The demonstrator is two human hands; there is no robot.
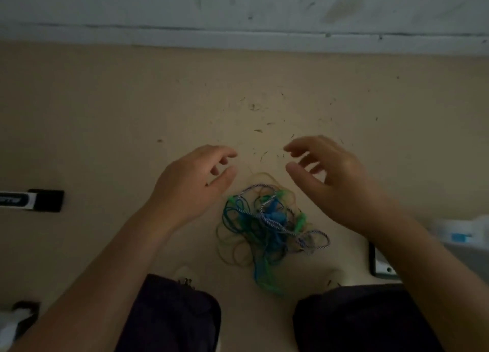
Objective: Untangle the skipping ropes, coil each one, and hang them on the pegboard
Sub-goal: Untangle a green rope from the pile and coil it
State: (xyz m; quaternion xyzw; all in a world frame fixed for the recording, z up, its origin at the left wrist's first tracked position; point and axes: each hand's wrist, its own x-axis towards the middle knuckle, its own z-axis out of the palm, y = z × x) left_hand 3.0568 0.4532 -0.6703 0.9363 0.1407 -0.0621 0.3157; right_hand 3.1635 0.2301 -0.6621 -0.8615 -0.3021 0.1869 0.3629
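Observation:
A tangled heap of skipping ropes [267, 227] lies on the beige floor between my feet: green, blue, a blue-and-white striped cord and a pale yellowish one, all knotted together. My left hand [193, 182] hovers above and to the left of the heap, fingers loosely curled, holding nothing. My right hand [328, 177] hovers above and to the right of it, fingers spread and relaxed, also holding nothing. Neither hand touches the ropes. No pegboard is in view.
A white wall base [238, 37] runs across the top. A black and white object [34, 199] lies on the floor at the left. A dark framed item [381, 264] and a blurred white and blue thing [460, 232] sit at the right. My dark-trousered legs [172, 314] fill the bottom.

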